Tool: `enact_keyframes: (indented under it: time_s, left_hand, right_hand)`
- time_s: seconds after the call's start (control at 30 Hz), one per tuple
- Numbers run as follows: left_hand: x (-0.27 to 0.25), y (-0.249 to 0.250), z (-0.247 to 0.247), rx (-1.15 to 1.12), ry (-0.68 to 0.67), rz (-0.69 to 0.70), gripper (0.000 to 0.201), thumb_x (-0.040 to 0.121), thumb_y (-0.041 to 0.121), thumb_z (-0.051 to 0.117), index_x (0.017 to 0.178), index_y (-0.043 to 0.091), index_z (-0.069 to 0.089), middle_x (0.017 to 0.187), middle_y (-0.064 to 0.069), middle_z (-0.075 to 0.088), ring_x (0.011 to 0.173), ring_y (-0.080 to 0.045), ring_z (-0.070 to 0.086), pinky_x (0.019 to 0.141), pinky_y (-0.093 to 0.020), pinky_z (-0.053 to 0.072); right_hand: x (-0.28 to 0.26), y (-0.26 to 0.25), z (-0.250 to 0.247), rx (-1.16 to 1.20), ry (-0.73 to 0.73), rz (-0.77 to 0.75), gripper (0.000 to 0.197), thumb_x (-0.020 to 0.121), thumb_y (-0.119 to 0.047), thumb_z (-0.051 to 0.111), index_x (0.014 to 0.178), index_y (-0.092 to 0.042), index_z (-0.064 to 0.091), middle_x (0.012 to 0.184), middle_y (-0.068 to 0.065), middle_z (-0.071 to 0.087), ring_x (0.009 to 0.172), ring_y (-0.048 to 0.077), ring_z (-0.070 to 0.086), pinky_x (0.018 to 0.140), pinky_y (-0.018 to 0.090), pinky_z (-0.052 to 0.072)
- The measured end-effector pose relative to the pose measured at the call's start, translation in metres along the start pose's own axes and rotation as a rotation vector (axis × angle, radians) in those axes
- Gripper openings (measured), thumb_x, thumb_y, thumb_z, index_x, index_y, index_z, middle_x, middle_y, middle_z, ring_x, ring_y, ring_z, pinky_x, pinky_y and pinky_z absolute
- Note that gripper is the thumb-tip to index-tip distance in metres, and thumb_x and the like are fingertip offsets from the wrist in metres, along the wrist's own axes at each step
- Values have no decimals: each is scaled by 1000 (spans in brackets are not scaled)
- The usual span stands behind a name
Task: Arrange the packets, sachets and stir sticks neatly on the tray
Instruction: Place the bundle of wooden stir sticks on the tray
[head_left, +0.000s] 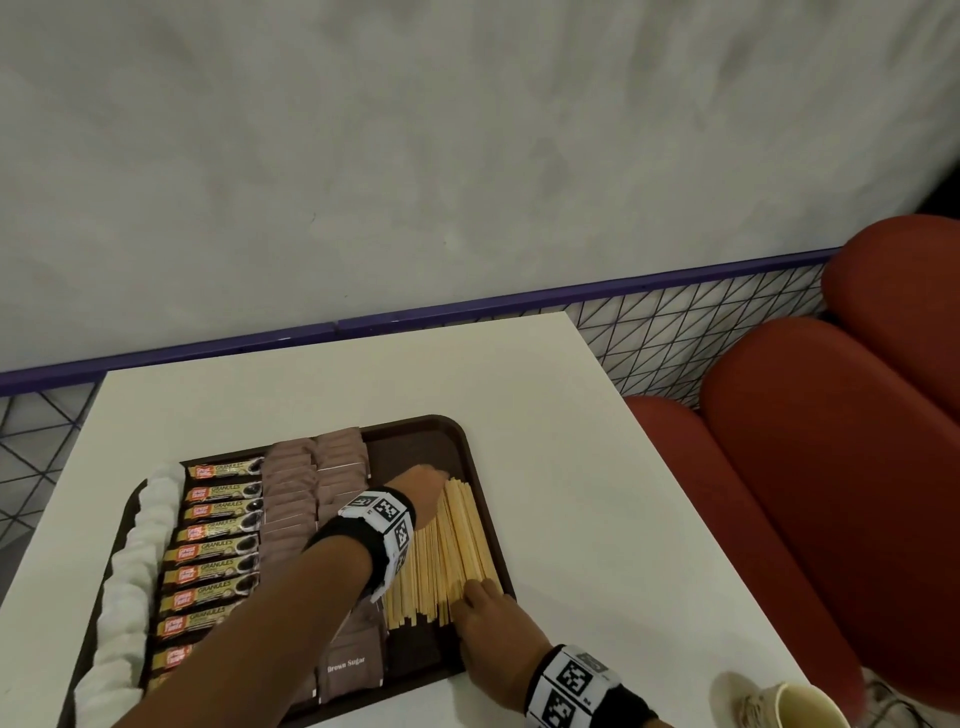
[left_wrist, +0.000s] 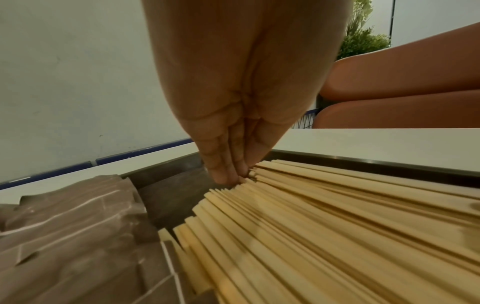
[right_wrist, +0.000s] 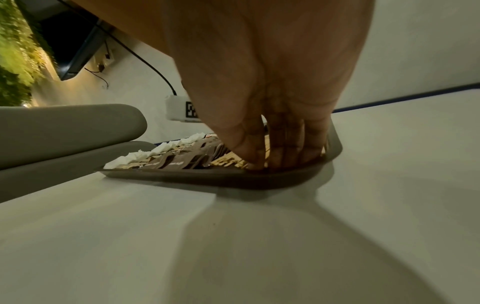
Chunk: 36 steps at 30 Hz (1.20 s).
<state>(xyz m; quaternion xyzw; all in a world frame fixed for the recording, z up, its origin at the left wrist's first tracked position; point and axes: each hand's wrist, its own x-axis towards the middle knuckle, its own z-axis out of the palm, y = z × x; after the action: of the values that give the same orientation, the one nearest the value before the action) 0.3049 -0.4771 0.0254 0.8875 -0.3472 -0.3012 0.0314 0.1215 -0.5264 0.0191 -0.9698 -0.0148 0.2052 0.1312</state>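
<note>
Grey plaster wall (head_left: 415, 156) at the back, red padded seats (head_left: 831, 467) off to the right, and a white square surface (head_left: 597, 467) carrying a dark brown plastic tray (head_left: 447, 431). On that tray, going left to right: a row of white fluffy sachets (head_left: 140, 545), a column of black-and-gold coffee granule packets (head_left: 218, 551), two columns of brown sugar sachets (head_left: 311, 483), then a fanned pile of pale wooden stir sticks (head_left: 457, 545) at the right side.

Left hand (head_left: 423, 491) reaches across to the far ends of the sticks, its fingers (left_wrist: 223, 164) straight and held together, tips pressed against the stick ends. Right hand (head_left: 488, 618) is at the near ends by the tray's right rim, fingers (right_wrist: 285, 148) straight and close together too, pushing on the sticks rather than wrapping round them. So the pile sits between both hands.

Near corner of the surface has a cream paper cup (head_left: 800, 706).
</note>
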Motion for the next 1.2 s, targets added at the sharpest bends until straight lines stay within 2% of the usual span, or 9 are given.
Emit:
enact_keyframes:
  time_s: [0.27, 0.37, 0.57, 0.7, 0.8, 0.9, 1.0, 1.07, 1.2]
  left_hand:
    - [6, 7, 4, 23, -29, 53, 62, 93, -8, 34, 149, 7, 12, 155, -15, 20, 142, -27, 22, 114, -31, 22]
    - [1, -4, 1, -18, 78, 74, 63, 92, -10, 32, 149, 8, 11, 156, -13, 17, 143, -25, 18, 115, -29, 17]
    - [-38, -63, -21, -96, 395, -56, 36, 93, 8, 48, 128, 15, 55, 128, -8, 56, 115, -23, 54, 94, -25, 40]
    - [-80, -112, -21, -87, 406, -168, 28, 92, 10, 48, 117, 12, 62, 121, -4, 60, 110, -23, 57, 92, -27, 42]
    - [-118, -142, -9, -114, 442, -255, 35, 94, 10, 44, 124, 20, 59, 118, -13, 64, 106, -31, 60, 90, -36, 47]
    - [-150, -177, 21, -2, 485, -282, 55, 87, -4, 46, 137, 20, 47, 144, -15, 42, 131, -29, 43, 105, -38, 36]
    - [-183, -202, 47, -8, 448, -458, 61, 90, 5, 45, 147, 21, 28, 156, -11, 18, 142, -28, 21, 114, -40, 24]
    - [-202, -213, 64, -141, 441, -566, 61, 90, 8, 44, 147, 18, 23, 155, -11, 20, 140, -28, 22, 114, -40, 24]
    - [-228, -224, 97, -441, 384, -702, 56, 93, 14, 45, 145, 9, 24, 144, -15, 38, 130, -30, 40, 109, -39, 33]
  right_hand:
    - [-4, 0, -3, 6, -5, -18, 34, 93, -10, 39, 124, 1, 45, 129, 20, 41, 119, 34, 37, 101, 44, 34]
    - [-3, -1, -4, 15, 14, -28, 30, 91, -6, 38, 120, 0, 48, 124, 20, 45, 116, 34, 40, 97, 43, 37]
    - [7, 8, -16, 165, 150, 6, 58, 79, 15, 43, 130, -11, 42, 131, 7, 43, 123, 21, 38, 97, 26, 38]
    - [16, 13, -27, 223, 249, 54, 62, 81, 12, 42, 136, -15, 37, 133, 7, 40, 125, 19, 37, 99, 24, 38]
    - [19, 15, -32, 188, 287, 119, 57, 87, 3, 42, 140, -16, 31, 137, 8, 36, 125, 22, 33, 104, 27, 34]
    - [18, 15, -34, 188, 256, 224, 56, 91, -7, 40, 143, -16, 21, 141, 10, 31, 125, 26, 32, 105, 32, 33]
    - [14, 13, -32, 291, 158, 337, 55, 93, -14, 40, 142, -12, 17, 137, 12, 35, 123, 28, 37, 104, 34, 32]
    - [12, 16, -26, 381, 92, 432, 54, 92, -14, 44, 139, -10, 19, 133, 14, 42, 116, 28, 47, 95, 33, 40]
    - [14, 21, -11, 480, -35, 597, 43, 91, -9, 49, 127, -7, 25, 100, 14, 54, 67, 23, 53, 44, 23, 41]
